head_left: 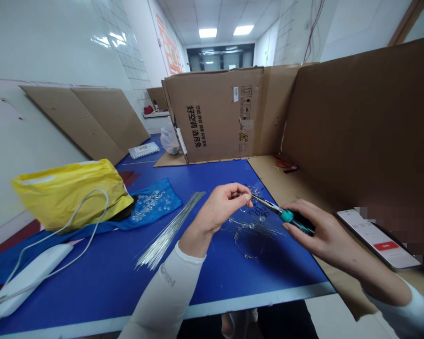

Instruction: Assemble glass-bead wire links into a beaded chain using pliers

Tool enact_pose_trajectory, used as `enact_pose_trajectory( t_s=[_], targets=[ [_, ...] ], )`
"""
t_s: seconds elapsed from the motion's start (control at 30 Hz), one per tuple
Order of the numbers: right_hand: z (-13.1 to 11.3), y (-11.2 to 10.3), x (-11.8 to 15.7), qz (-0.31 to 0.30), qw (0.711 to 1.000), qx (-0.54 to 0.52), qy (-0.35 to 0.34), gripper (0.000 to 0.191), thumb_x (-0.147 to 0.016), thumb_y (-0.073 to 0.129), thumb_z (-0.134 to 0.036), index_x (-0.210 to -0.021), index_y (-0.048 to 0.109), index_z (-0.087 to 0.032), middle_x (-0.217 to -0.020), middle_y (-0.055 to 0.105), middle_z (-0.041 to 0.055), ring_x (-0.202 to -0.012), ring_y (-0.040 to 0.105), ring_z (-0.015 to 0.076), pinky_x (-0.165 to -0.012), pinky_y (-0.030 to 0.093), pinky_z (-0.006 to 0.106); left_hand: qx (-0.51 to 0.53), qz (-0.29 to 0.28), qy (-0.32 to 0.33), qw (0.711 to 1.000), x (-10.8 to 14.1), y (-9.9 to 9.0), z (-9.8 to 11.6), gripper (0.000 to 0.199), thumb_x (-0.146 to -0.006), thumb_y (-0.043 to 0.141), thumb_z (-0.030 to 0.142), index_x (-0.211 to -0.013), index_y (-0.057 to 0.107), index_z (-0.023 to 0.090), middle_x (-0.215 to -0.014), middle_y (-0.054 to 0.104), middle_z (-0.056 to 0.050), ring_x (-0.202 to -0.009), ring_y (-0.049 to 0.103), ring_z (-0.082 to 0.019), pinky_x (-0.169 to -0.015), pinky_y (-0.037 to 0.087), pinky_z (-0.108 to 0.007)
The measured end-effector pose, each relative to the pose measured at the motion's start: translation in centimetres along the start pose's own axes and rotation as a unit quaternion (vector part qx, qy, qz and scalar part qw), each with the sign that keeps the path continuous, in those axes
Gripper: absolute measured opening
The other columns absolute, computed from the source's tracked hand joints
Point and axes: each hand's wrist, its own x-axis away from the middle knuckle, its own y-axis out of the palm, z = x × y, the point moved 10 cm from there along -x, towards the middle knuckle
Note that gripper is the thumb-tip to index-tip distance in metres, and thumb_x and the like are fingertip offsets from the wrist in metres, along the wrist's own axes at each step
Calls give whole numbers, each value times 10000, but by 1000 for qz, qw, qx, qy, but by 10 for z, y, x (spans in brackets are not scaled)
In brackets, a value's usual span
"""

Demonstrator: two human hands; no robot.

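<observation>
Just above the blue worktop (pixel 254 278), the right hand (pixel 321 230) wraps teal-handled pliers (pixel 286 215), fingers hiding much of the grip, while the left hand (pixel 221 207) pinches a fine piece (pixel 246 195), too thin to make out, at the steel tip. Below sits a beaded wire ring (pixel 249 241); farther off lie thin metal rods (pixel 166 235), glass beads (pixel 151 205) on blue cloth (pixel 167 197), and a corrugated cardboard box (pixel 212 113).

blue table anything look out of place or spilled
The clear glass beads lie loose in a heap on a blue cloth, not in a container, which looks a bit like a spill. A white cable also loops oddly across the yellow plastic bag.
</observation>
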Motion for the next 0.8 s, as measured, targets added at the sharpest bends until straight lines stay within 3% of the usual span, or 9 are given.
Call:
enact_pose_trajectory(
  t_s=[0.8],
  targets=[
    [-2,0,1,7,1000,14,-20,195,-962,577,-325,-1130,607,-230,-944,651,66,-793,641,206,-696,522,345,-21,-1,-12,1000,1,1,0,96,-819,673,238,-806,645,147,-723,694,-22,-718,626,-133,-768,460,-290]
  ],
)
